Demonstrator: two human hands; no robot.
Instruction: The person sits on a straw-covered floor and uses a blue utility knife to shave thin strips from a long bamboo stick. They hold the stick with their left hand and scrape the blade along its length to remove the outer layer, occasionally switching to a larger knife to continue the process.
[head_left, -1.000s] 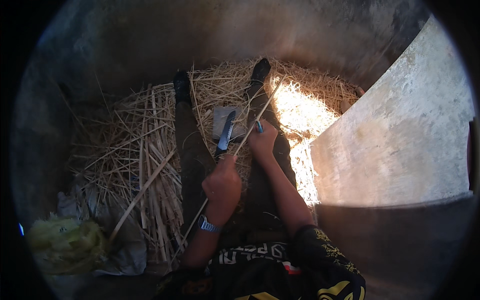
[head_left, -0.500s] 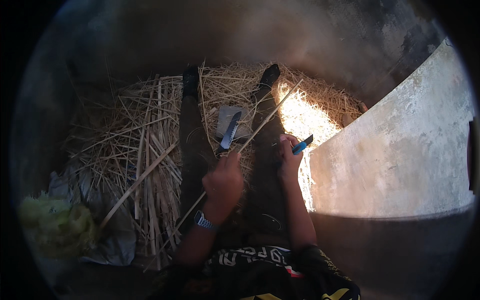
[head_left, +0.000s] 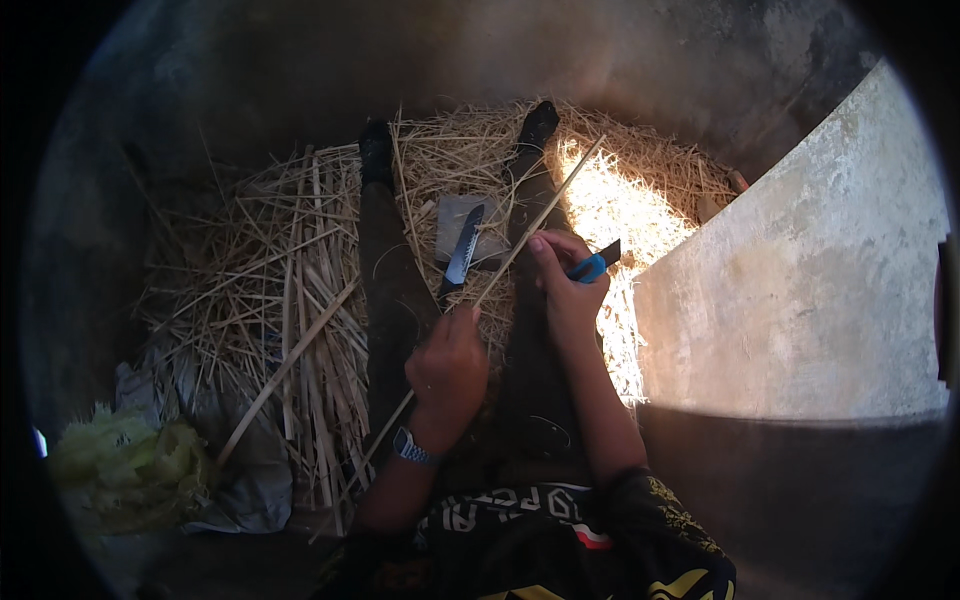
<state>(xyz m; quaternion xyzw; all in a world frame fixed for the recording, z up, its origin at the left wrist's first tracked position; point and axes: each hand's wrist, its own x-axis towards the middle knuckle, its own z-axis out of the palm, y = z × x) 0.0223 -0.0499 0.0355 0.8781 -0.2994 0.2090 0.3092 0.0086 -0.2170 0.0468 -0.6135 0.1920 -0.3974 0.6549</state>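
Observation:
My left hand (head_left: 447, 365), with a watch at its wrist, is closed round a long thin split-bamboo strip (head_left: 537, 225). The strip slants from beside my left forearm up to the far right, past my right foot. My right hand (head_left: 570, 285) is closed on a blue-handled box cutter (head_left: 588, 268), its dark blade pointing right. Its thumb and forefinger are close to the strip; whether they touch it I cannot tell. Just beyond my left fingers, a serrated knife (head_left: 465, 247) with a black handle appears to lie against a grey block (head_left: 455, 212) between my legs.
Several long strips (head_left: 310, 350) and a heap of shavings (head_left: 460, 140) surround my outstretched legs. A yellow-green bundle (head_left: 125, 465) and a grey sheet (head_left: 250, 490) lie at the near left. A pale wall (head_left: 790, 290) rises at the right; a dark wall (head_left: 450, 60) stands beyond my feet.
My right hand, with the box cutter, has moved up and left, closer to the strip. My left hand stays closed on the strip. The view has shifted slightly.

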